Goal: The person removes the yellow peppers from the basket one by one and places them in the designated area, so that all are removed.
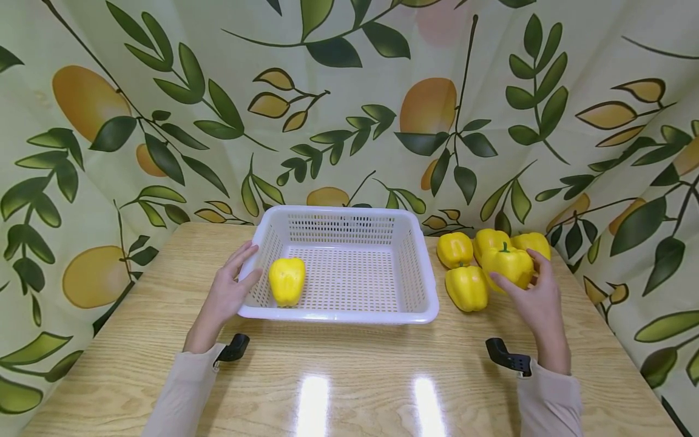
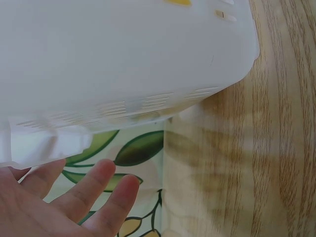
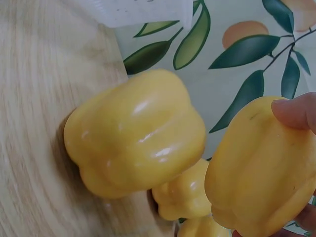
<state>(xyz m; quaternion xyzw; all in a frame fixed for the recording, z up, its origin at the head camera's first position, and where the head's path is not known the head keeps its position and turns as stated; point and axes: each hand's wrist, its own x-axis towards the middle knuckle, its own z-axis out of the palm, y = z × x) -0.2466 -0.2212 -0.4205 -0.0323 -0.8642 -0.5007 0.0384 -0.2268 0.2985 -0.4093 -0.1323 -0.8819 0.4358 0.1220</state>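
A white plastic basket [image 1: 349, 316] with slotted walls stands mid-table, a yellow bell pepper [image 1: 286, 281] lying inside near its left wall. My left hand [image 1: 229, 290] rests at the basket's left rim, thumb over the edge; in the left wrist view its other fingers [image 2: 118, 202] stretch out straight beneath the rim. At the right, my right hand [image 1: 537, 297] grips a yellow bell pepper [image 1: 509, 267] with a green stem, thumb on one side and fingers on the other. The right wrist view shows this held pepper [image 3: 261, 168] raised beside another bell pepper [image 3: 136, 133] on the table.
Several more yellow bell peppers stand right of the basket, among them a front one [image 1: 466, 288] and a back one [image 1: 455, 249]. Behind the wooden table [image 1: 371, 376] hangs a leaf-patterned curtain [image 1: 349, 109], close to the basket's back and the peppers.
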